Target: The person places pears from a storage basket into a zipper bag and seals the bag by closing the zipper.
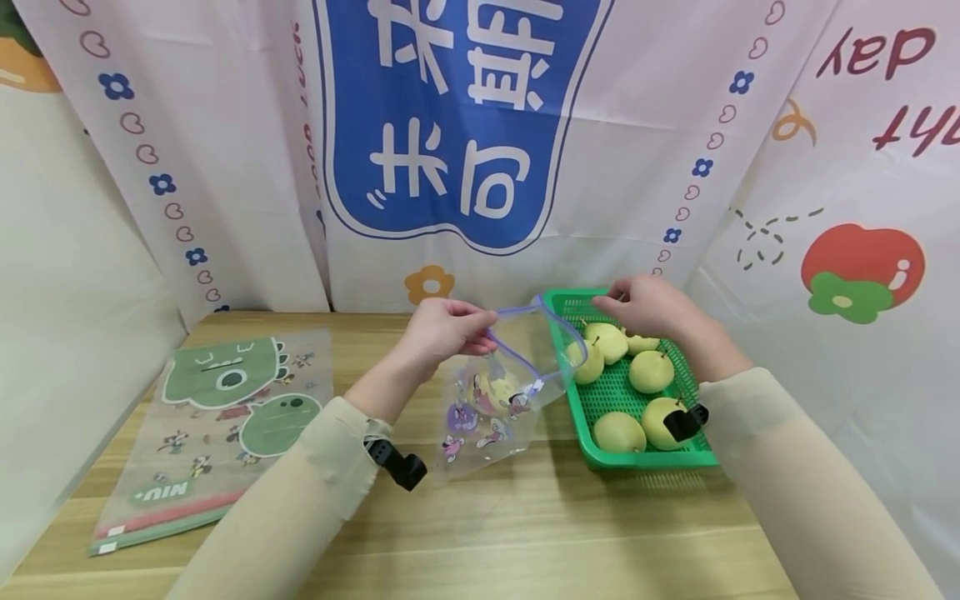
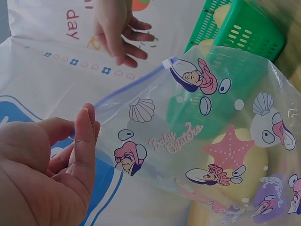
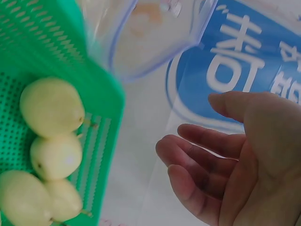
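My left hand [image 1: 450, 333] pinches the rim of a clear zip bag [image 2: 155, 136] with a purple edge and printed sea cartoons. The bag's mouth gapes towards the basket, and a pale yellow-green pear [image 1: 492, 392] shows through its side. Over the back of the green basket [image 1: 577, 408] hovers my right hand [image 1: 648, 308]; in the right wrist view its fingers [image 3: 197, 165] are loosely bent with nothing between them. Several pears [image 1: 651, 372] lie in the basket, just below that hand.
A flat zip bag [image 1: 225, 417] with green dinosaur prints lies on the wooden table [image 1: 480, 542] at the left. Printed cloth [image 1: 645, 125] hangs behind the table and along its sides. The basket stands close to the right-hand cloth.
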`<state>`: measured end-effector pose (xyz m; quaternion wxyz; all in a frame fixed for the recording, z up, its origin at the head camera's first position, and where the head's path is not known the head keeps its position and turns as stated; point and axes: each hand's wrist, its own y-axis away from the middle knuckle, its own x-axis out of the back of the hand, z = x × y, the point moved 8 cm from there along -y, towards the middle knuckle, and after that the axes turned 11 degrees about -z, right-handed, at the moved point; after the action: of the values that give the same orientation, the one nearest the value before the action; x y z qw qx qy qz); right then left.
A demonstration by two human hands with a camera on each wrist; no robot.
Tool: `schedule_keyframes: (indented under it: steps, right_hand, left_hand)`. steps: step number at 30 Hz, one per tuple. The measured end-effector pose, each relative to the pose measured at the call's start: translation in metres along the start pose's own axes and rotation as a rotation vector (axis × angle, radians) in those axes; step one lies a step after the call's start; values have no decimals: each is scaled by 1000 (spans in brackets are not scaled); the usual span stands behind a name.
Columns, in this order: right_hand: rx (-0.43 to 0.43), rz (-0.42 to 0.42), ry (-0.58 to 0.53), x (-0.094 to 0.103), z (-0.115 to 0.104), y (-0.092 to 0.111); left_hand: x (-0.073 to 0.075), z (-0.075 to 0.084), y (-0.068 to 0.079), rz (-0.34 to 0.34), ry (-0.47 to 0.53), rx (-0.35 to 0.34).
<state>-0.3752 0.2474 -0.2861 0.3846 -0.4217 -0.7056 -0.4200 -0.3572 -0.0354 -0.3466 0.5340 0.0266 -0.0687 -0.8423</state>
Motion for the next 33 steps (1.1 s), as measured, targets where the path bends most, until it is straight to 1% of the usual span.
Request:
schedule_keyframes:
  steps: [9,12,17,21,27,33]
  right_hand:
    - [-95,-71,-26,-5,46,-3]
    - [-130,-92,-31,-8,62,-2]
    - [-178,-132,-32,-16,85,0]
    - [-204,-168,-36,-24,99,0]
    - [-238,-231,-56,-36,116,-4]
    - [-253,-247,-74,-46,125,-9]
  left_hand:
    - [5,6,5,17,37,-15]
    - [7,11,7,19,45,-33]
    - [10,21,11,21,28,-58]
    - [13,25,14,19,39,-67]
    - [15,26,16,15,43,-59]
    - [17,25,17,18,31,-59]
